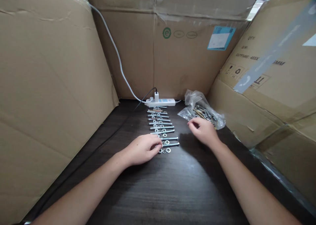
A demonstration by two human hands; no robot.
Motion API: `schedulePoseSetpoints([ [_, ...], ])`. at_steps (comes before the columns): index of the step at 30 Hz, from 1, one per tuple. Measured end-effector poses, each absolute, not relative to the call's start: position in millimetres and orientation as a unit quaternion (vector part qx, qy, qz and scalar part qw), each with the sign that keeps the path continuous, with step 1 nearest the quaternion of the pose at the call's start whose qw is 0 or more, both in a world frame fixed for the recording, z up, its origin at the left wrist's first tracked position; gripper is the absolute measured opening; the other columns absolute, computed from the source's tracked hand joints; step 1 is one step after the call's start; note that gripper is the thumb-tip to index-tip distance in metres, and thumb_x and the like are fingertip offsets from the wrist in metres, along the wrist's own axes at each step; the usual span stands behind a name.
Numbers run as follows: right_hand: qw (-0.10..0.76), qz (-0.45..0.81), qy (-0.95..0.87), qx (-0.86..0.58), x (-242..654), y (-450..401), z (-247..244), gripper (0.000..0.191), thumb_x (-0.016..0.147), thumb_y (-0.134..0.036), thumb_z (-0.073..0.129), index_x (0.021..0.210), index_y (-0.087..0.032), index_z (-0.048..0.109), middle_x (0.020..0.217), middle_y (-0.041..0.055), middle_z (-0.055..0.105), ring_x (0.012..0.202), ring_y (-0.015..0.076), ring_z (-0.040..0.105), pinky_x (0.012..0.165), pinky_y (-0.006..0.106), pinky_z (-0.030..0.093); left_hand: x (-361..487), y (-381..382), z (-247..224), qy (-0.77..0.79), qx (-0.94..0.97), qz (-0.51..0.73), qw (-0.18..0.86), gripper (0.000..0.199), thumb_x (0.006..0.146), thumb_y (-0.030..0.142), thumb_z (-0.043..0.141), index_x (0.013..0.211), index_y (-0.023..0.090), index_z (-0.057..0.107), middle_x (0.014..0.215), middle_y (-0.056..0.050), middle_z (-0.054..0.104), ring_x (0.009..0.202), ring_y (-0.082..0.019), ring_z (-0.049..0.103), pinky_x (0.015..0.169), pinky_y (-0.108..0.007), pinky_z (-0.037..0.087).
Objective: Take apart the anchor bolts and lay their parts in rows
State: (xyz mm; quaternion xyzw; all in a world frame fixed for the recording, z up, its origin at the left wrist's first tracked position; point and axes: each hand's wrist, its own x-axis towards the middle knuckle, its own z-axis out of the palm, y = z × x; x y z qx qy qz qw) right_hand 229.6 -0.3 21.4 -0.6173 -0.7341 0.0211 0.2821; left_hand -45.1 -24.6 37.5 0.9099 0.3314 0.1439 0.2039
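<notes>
Several silver bolts (pixel 170 145) lie crosswise in a column on the dark table (pixel 153 192), with washers (pixel 168 150) and small rings in rows between them. My left hand (pixel 143 148) is at the left end of the nearest bolts, thumb and fingertips pinched together over the nearest row; what they hold, if anything, is too small to make out. Right of the column, my right hand (pixel 201 130) hovers at the near edge of a clear plastic bag (pixel 195 98) of loose bolts. Its fingers are curled together, and their contents cannot be made out.
A white power strip (pixel 164 102) with a plug lies behind the bolts. A black cable (pixel 106 140) runs across the table's left side, and a white cable (pixel 116 48) hangs at the back. Cardboard walls (pixel 182 63) stand left, right and behind.
</notes>
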Motion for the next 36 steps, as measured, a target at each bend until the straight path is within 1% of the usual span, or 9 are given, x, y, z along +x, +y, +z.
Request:
schedulePoseSetpoints([
  [2,0.290,-0.007,-0.649,-0.704,258,11,13,0.023,0.081,-0.028,0.045,0.079,-0.020,0.066,0.086,0.0053,0.067,0.075,0.0190,0.057,0.066,0.027,0.039,-46,-24,36,0.338,0.904,0.149,0.214,0.022,0.091,0.024,0.040,0.082,0.018,0.059,0.081,-0.001,0.060,0.075,-0.013,0.054,0.069,-0.023,0.040],
  [4,0.288,-0.032,-0.574,-0.766,283,19,4,0.023,0.080,-0.029,0.045,0.083,-0.021,0.067,0.091,0.0060,0.066,0.076,0.0202,0.056,0.064,0.028,0.039,-46,-23,34,0.341,0.900,0.154,0.222,0.022,0.091,0.025,0.040,0.083,0.018,0.059,0.080,-0.001,0.060,0.073,-0.013,0.053,0.068,-0.023,0.040],
  [8,0.291,-0.056,-0.502,-0.812,314,25,-12,0.023,0.076,-0.030,0.049,0.088,-0.019,0.065,0.092,0.0085,0.064,0.079,0.0216,0.056,0.067,0.030,0.040,-48,-23,33,0.340,0.900,0.159,0.223,0.022,0.091,0.025,0.041,0.082,0.018,0.059,0.080,-0.001,0.060,0.073,-0.013,0.053,0.067,-0.023,0.040],
  [12,0.272,-0.043,-0.506,-0.817,324,29,-23,0.025,0.074,-0.030,0.050,0.091,-0.018,0.065,0.091,0.0092,0.062,0.081,0.0218,0.056,0.069,0.031,0.041,-48,-23,35,0.340,0.900,0.161,0.219,0.021,0.091,0.025,0.041,0.083,0.019,0.059,0.082,-0.001,0.060,0.073,-0.013,0.053,0.068,-0.023,0.040],
  [16,0.278,-0.053,-0.521,-0.806,324,32,-27,0.024,0.073,-0.028,0.051,0.091,-0.019,0.065,0.089,0.0087,0.061,0.081,0.0210,0.056,0.071,0.031,0.042,-47,-24,36,0.343,0.899,0.159,0.222,0.022,0.091,0.026,0.040,0.082,0.019,0.059,0.081,-0.001,0.060,0.073,-0.013,0.053,0.068,-0.023,0.040],
  [20,0.290,-0.053,-0.533,-0.793,324,32,-27,0.025,0.072,-0.026,0.052,0.092,-0.018,0.065,0.084,0.0075,0.061,0.077,0.0195,0.056,0.071,0.030,0.042,-46,-24,36,0.345,0.897,0.159,0.227,0.023,0.091,0.026,0.039,0.082,0.019,0.059,0.082,-0.001,0.061,0.074,-0.014,0.053,0.068,-0.024,0.041],
  [25,0.287,-0.049,-0.551,-0.782,323,32,-25,0.024,0.072,-0.023,0.051,0.091,-0.020,0.066,0.086,0.0069,0.060,0.080,0.0197,0.056,0.072,0.029,0.042,-46,-24,36,0.345,0.897,0.158,0.227,0.023,0.091,0.026,0.039,0.080,0.018,0.059,0.081,-0.001,0.060,0.074,-0.014,0.053,0.068,-0.023,0.040],
  [29,0.283,-0.046,-0.559,-0.778,320,32,-23,0.022,0.073,-0.023,0.051,0.089,-0.019,0.066,0.083,0.0066,0.060,0.079,0.0199,0.056,0.072,0.029,0.042,-46,-24,36,0.342,0.899,0.153,0.225,0.023,0.091,0.026,0.039,0.080,0.019,0.059,0.081,-0.001,0.060,0.073,-0.014,0.053,0.068,-0.023,0.040],
  [36,0.279,-0.034,-0.554,-0.784,316,30,-20,0.023,0.073,-0.026,0.051,0.088,-0.021,0.067,0.084,0.0058,0.061,0.076,0.0201,0.056,0.070,0.031,0.042,-45,-25,37,0.346,0.897,0.151,0.231,0.024,0.090,0.026,0.039,0.080,0.018,0.059,0.080,-0.001,0.060,0.073,-0.014,0.053,0.067,-0.024,0.040],
])
